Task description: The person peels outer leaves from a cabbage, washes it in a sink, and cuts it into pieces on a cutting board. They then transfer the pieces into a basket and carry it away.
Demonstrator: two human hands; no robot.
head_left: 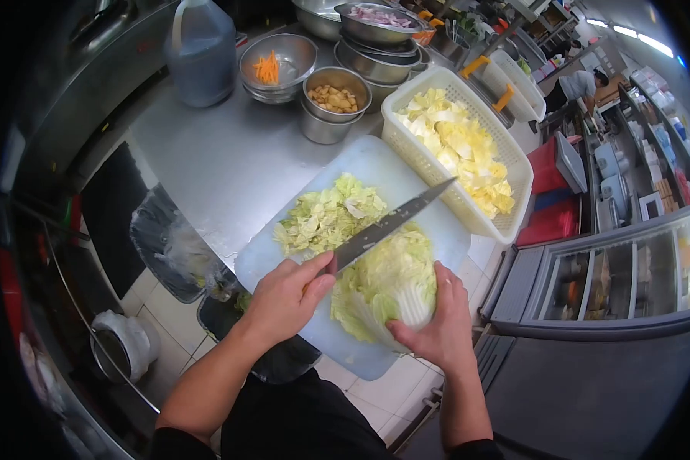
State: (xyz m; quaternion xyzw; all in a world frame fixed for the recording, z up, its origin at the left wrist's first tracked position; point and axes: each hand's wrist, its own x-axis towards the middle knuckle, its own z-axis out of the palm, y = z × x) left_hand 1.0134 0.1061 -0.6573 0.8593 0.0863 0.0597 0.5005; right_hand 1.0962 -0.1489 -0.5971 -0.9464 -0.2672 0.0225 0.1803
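My left hand [287, 297] is closed round the handle of a large kitchen knife [395, 222]. Its blade slants up and away to the right, over the near edge of a pile of chopped cabbage [330, 211] and the top of a napa cabbage piece [399, 280]. Against the white stem side of that piece, my right hand [443, 322] grips with thumb in front and fingers round the far side. Everything lies on a pale blue cutting board [360, 157]. The knife tip overlaps a white plastic basket [414, 149] of yellow cabbage leaves [468, 142].
Behind the board stand a steel bowl with carrot strips [267, 69], a pot of brown chunks [333, 98], stacked bowls [376, 65] and a large jug [199, 57]. A black-lined bin [165, 238] is at left, a glass-topped fridge [621, 276] at right. A person [579, 86] bends far back.
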